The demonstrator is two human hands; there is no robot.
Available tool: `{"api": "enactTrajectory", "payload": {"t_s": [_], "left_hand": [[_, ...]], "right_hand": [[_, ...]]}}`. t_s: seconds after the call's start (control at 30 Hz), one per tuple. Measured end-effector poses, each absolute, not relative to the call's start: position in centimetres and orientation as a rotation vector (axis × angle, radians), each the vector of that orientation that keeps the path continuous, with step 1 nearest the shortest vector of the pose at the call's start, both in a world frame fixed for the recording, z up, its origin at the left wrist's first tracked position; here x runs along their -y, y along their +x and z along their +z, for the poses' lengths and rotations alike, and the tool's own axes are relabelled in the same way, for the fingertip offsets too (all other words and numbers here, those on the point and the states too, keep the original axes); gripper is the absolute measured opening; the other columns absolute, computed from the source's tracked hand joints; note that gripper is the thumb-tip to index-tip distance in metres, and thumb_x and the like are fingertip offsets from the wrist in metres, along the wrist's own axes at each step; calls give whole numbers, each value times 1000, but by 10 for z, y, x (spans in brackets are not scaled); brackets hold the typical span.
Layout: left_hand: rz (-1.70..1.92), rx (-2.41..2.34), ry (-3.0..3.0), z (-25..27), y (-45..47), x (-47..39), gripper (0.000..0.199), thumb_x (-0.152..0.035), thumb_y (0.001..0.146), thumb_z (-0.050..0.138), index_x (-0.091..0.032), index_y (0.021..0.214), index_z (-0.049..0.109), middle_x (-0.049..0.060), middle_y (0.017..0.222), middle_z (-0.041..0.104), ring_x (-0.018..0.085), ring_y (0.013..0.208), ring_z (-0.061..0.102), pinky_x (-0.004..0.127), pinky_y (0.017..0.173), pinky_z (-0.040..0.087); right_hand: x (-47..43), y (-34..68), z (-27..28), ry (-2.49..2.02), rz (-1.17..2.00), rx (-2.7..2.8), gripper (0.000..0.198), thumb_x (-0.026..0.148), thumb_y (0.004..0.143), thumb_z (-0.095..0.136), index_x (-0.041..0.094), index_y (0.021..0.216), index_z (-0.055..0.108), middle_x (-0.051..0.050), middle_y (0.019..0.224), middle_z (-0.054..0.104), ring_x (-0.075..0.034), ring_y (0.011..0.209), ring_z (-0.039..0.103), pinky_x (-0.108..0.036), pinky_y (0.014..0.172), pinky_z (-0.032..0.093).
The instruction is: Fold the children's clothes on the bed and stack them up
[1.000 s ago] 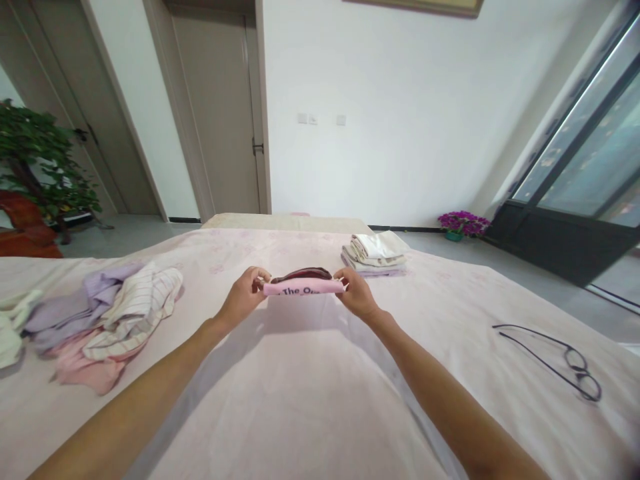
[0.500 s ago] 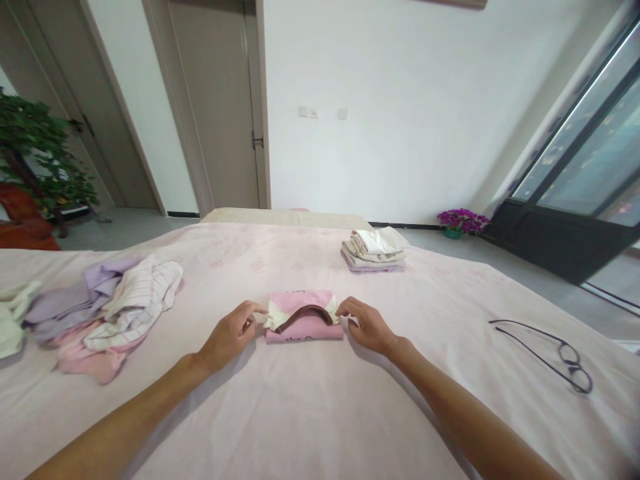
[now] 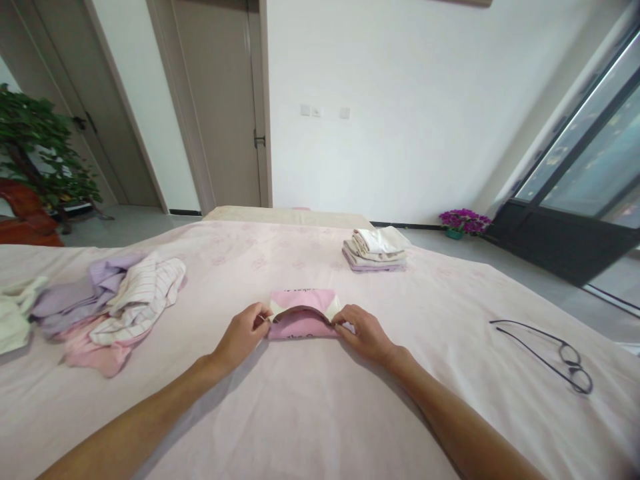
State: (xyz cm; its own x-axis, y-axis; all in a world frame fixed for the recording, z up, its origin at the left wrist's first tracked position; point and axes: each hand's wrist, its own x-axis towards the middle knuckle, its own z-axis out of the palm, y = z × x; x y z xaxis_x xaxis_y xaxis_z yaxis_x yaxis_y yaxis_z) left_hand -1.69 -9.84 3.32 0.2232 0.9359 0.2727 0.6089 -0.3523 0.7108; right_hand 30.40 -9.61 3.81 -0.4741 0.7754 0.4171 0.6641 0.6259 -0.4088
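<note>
A small pink shirt (image 3: 305, 325) lies folded into a compact bundle in the middle of the bed. Its dark brown neckline curves across the front, with cream patches at both sides and bits of dark lettering. My left hand (image 3: 246, 333) pinches the bundle's left edge between thumb and fingers. At the opposite edge, my right hand (image 3: 364, 333) grips the cloth the same way, close to the end of the brown band. Both wrists hover just above the sheet.
A stack of folded clothes (image 3: 377, 250) sits beyond my right hand. Crumpled clothes (image 3: 125, 300) in purple, pink and striped white lie to the left. Black-framed glasses (image 3: 570, 357) rest at the right on the pale pink sheet (image 3: 300, 413).
Both hands have closed in on the shirt's side edges, thumbs and fingers now pinching the cloth. The neckline opening looks slightly raised and wider.
</note>
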Motion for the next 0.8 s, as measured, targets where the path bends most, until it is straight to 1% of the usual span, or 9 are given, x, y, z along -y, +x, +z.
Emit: {"api": "enactTrajectory", "payload": {"t_s": [0.13,0.23,0.33,0.4,0.5,0.6,0.67,0.73,0.8], "left_hand": [[836,-1414,2075,30,-24,103,14,-23,85,51,-21,96,58,0,91,66,15,78,64,27,71,49],[902,-1417,2343,36,-28,106,27,-26,83,57,-22,110,58,5,109,65,20,99,62,34,86,49],[911,-1339,2677,43,-26,107,45,-25,82,63,-23,125,54,8,122,61,25,114,55,41,96,44],[826,-1255,2834,42,-21,106,45,-22,83,64,-23,127,54,8,120,62,26,112,55,41,94,45],[734,-1181,2962,34,-15,101,27,-17,87,59,-22,114,60,6,106,66,23,102,59,39,89,46],[788,-1181,3026,26,-13,97,15,-15,89,55,-19,103,61,7,97,67,22,93,60,38,85,47],[856,-1180,3049,23,-14,95,13,-15,90,54,-19,100,61,6,96,67,22,90,61,37,82,47],[906,-1197,3042,23,-16,95,13,-16,91,53,-20,99,61,6,95,68,21,89,61,36,81,46],[903,-1214,3016,24,-17,96,14,-15,90,52,-20,99,62,6,96,68,21,89,61,36,82,47]], "right_hand": [[101,307,34,-1188,346,2191,13,16,84,56,22,89,66,-1,83,64,-15,78,57,-28,73,45],[100,309,35,-1189,293,2097,14,18,85,55,22,94,64,-2,85,64,-16,78,58,-29,72,47],[99,306,38,-1148,140,2069,17,20,86,56,22,101,63,-4,91,64,-20,87,59,-34,79,48],[101,300,41,-1135,54,2111,26,22,86,57,23,112,61,-7,102,64,-23,97,58,-39,87,47],[103,285,47,-1105,-12,2266,53,30,85,63,22,136,49,-12,127,58,-27,118,52,-46,100,42],[100,265,51,-1071,-38,2445,89,43,79,72,17,151,27,-16,150,40,-32,139,32,-51,113,28],[95,251,50,-1083,-42,2509,105,47,73,76,15,154,17,-17,156,30,-33,145,20,-52,118,18],[91,238,47,-1109,-19,2535,109,47,72,78,16,155,15,-17,158,27,-34,146,17,-52,119,14],[90,227,43,-1125,43,2560,103,47,74,76,17,154,18,-17,154,33,-34,145,22,-52,117,18]]}}
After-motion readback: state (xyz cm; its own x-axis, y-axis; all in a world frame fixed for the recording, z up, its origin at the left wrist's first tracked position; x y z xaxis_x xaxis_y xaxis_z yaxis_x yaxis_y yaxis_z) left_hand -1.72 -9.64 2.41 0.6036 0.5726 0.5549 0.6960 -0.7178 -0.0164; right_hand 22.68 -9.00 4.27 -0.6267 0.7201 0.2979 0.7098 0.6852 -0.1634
